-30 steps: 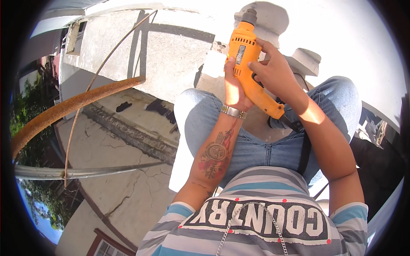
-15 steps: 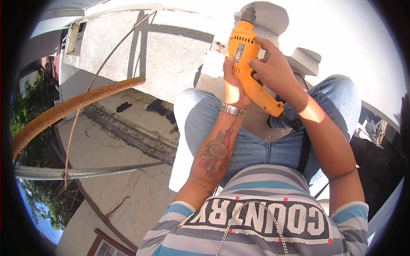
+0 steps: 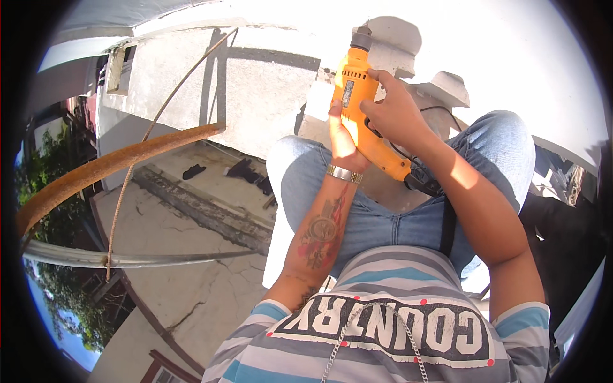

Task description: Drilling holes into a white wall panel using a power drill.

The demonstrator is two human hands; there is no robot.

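An orange corded drill [image 3: 355, 89] points away from me, its dark chuck [image 3: 360, 39] toward the top of the view and its cord leaving the handle's end. My left hand [image 3: 348, 143] cradles the drill from the left, thumb along its side. My right hand [image 3: 399, 115] grips it from the right, index finger up by the vents and thumb folded near the trigger. Both sit between my raised knees in jeans, over pale concrete [image 3: 412, 195]. Whether a bit is in the chuck is too small to tell.
A rusty curved pipe [image 3: 121, 155] and a thin rusty rod [image 3: 167, 102] reach in from the left, above a grey metal rail [image 3: 137, 260]. Beyond the ledge's edge lie a lower cracked slab [image 3: 172, 230] and dark items [image 3: 246, 172]. A concrete block [image 3: 450, 89] is behind my right hand.
The drill and both hands sit a little lower and farther left in the picture. The pipe and background have shifted slightly right and down. Both hands stay on the drill.
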